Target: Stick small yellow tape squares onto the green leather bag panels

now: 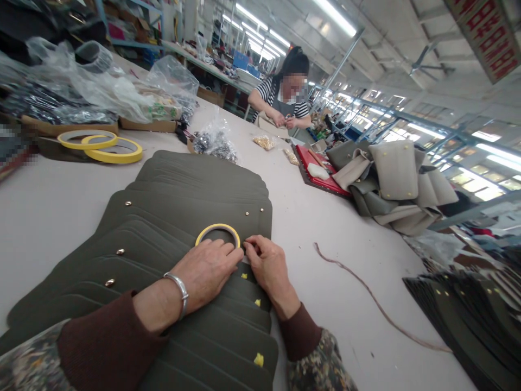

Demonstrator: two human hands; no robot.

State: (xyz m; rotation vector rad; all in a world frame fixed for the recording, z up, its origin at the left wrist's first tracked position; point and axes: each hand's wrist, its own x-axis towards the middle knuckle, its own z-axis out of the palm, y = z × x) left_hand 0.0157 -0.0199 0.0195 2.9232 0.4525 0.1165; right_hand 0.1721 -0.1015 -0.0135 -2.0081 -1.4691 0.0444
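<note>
Dark olive leather-like panels (195, 179) lie fanned out in overlapping layers before me. Several carry small gold studs, and small yellow tape pieces (258, 358) sit along their right side. My left hand (209, 266), with a silver bangle at the wrist, is closed on a roll of yellow tape (218, 226) over the panels. Close beside it, at the panels' right edge, my right hand (266, 266) pinches with thumb and forefinger; whatever is between those fingertips is too small to make out.
Two more yellow tape rolls (118, 150) lie at left, near plastic bags (93, 92). A brown cord (366, 290) crosses the table at right. Beige and olive bag pieces (394, 171) are heaped beyond, beside a red tray (315, 171). A co-worker (285, 92) works across the table.
</note>
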